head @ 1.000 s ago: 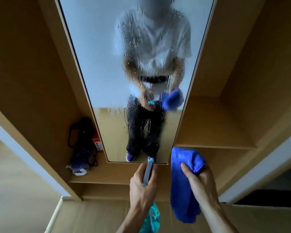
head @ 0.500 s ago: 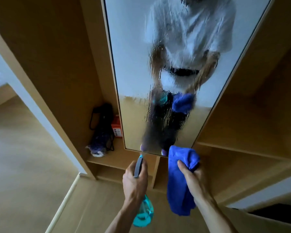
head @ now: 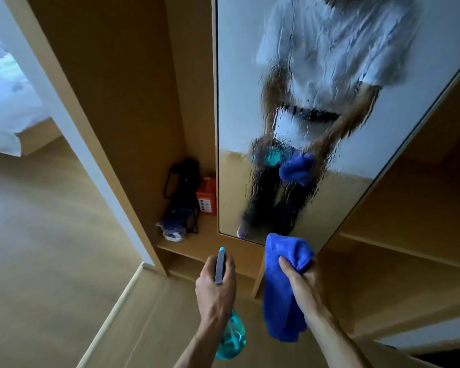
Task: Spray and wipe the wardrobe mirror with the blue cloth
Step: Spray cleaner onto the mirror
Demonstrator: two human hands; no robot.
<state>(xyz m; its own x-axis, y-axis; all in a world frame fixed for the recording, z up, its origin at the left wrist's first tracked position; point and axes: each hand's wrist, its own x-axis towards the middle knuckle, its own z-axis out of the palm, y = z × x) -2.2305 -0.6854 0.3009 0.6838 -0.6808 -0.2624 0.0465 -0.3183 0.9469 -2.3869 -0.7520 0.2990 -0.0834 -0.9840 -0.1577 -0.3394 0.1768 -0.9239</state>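
From the head camera, the left hand (head: 215, 285) reached forward, back upward, its fingers wrapped around the neck of a teal spray bottle (head: 231, 338) whose grey nozzle pointed toward the lower edge of the mirror (head: 239, 102). The right hand (head: 303, 282), just beside it, clenched a blue cloth (head: 282, 296) near its top, the rest hanging below the fist. The cloth was in front of the mirror's bottom corner (touching the glass or not, I could not tell). Runs of liquid streaked the mirror, blurring the reflection. A black bag (head: 182, 187) and an orange box (head: 206, 193) sat on the shelf (head: 205, 241) left of it.
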